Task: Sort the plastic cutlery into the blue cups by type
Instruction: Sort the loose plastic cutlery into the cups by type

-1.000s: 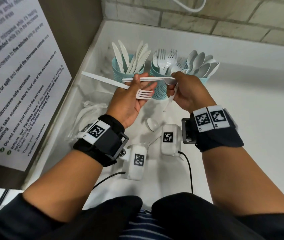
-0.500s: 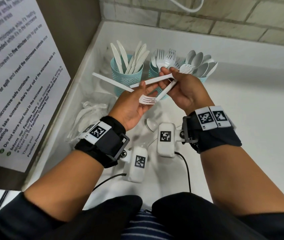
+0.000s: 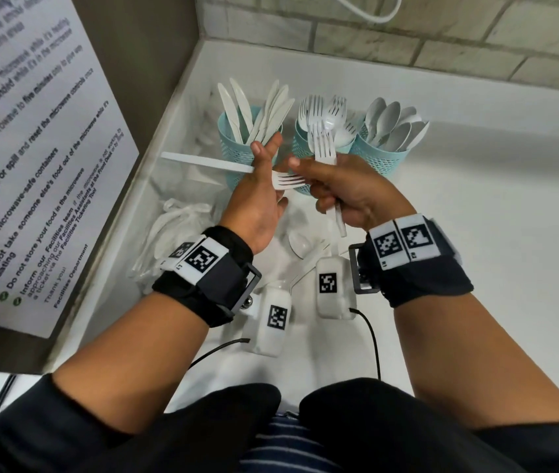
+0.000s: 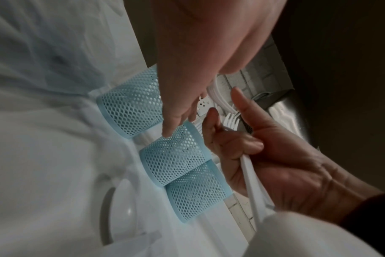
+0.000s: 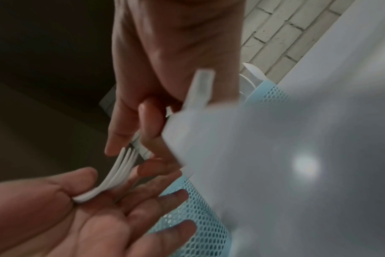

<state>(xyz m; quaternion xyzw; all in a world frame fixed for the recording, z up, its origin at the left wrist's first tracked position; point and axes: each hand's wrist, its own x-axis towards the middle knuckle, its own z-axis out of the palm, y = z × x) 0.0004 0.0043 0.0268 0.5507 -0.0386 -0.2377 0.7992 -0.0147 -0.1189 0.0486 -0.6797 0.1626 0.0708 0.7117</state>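
Forks are being gathered for the middle cup (image 3: 300, 145), judging by the grip: the right hand (image 3: 349, 189) is curling its fingers round an upright fork (image 3: 326, 148) with tines up, just in front of that cup, while the left hand (image 3: 257, 196) is pinching a second fork (image 3: 288, 181) under its thumb, lying flat with its handle sticking out leftward and its tines pointing at the right hand. Knives are standing in the left cup (image 3: 233, 145) and spoons in the right cup (image 3: 382, 155). Next, the right hand is likely needing to take the flat fork and lower both handles-first among the forks already crowding the middle cup
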